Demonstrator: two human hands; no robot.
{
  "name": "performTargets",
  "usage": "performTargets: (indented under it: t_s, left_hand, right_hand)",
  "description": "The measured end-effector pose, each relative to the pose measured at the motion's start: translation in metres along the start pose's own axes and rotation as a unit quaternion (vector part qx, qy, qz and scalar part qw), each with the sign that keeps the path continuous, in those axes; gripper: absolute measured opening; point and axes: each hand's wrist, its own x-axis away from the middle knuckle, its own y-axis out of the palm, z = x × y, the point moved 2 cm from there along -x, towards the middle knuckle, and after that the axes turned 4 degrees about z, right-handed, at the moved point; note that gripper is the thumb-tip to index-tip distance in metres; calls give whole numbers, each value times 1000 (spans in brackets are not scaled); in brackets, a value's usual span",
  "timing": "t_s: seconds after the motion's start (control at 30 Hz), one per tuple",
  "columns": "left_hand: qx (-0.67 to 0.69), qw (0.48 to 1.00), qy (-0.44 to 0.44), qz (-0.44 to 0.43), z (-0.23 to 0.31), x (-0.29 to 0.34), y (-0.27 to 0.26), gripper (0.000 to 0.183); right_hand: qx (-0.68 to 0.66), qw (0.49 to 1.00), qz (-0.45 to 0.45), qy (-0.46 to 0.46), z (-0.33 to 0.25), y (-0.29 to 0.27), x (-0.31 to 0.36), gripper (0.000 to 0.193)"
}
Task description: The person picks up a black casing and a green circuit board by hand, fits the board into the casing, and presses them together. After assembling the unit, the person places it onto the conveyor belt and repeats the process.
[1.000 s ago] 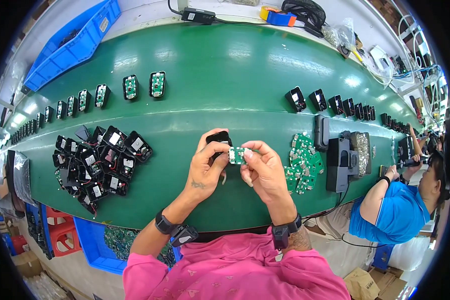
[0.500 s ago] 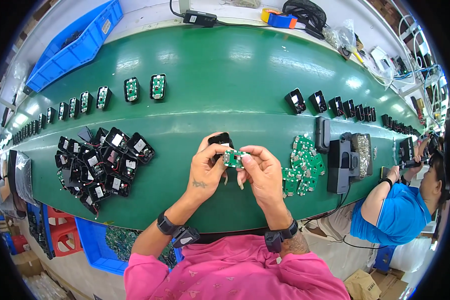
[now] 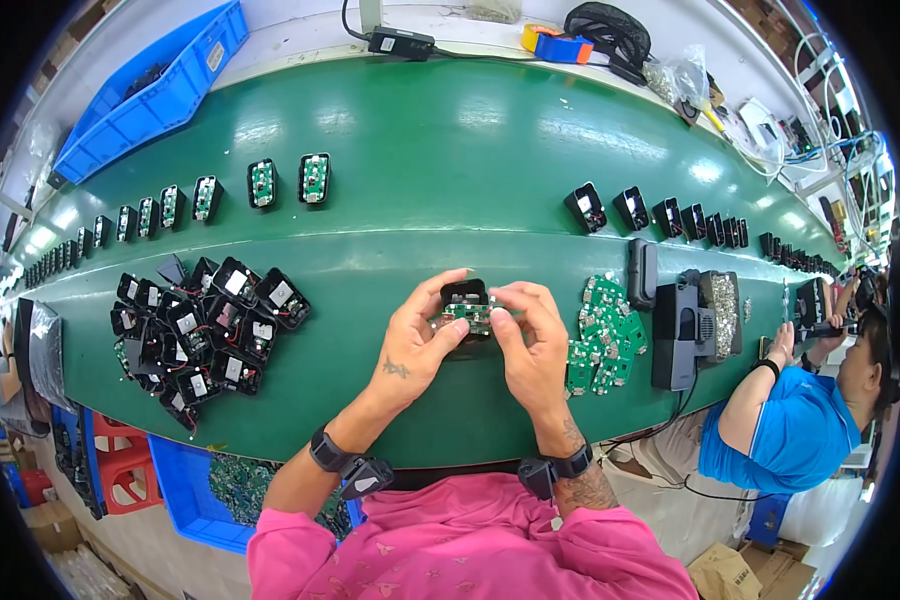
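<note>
We worked at a long green belt [image 3: 450,150] that curved across the whole view, with a white bench behind it. On that bench stood a blue bin [image 3: 150,95], a black adapter [image 3: 400,42] with its cable, and some tape rolls [image 3: 560,45]. Along the far side of the belt lay two rows of black housings, one row [image 3: 170,205] on our left with green boards inside, and another row [image 3: 670,215] on our right. A heap of open housings [image 3: 195,330] lay near our left arm, and a pile of green boards [image 3: 600,335] lay just beside our right hand, next to a black device [image 3: 680,335]. Further right a person in a blue shirt [image 3: 785,440] sat at the same belt.

Our left hand [image 3: 415,345] and right hand [image 3: 530,345] were close together above the belt's near part. Both pinched a small green board [image 3: 468,315] between thumbs and fingers, over a black housing [image 3: 464,293]. We could not tell if the board already sat inside it, because our fingers hid the joint. Below the belt, a blue crate [image 3: 195,490] with boards was partly covered by our arm and pink shirt.
</note>
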Motion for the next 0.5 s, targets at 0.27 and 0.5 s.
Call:
performTargets:
  t_s: [0.27, 0.5]
  left_hand:
    - [-2, 999, -1, 40, -5, 1, 2, 49]
    - [-38, 995, 67, 65, -6, 2, 2, 48]
  right_hand:
    - [-255, 962, -29, 91, 3, 14, 4, 17]
    - [-83, 996, -20, 9, -1, 11, 6, 14]
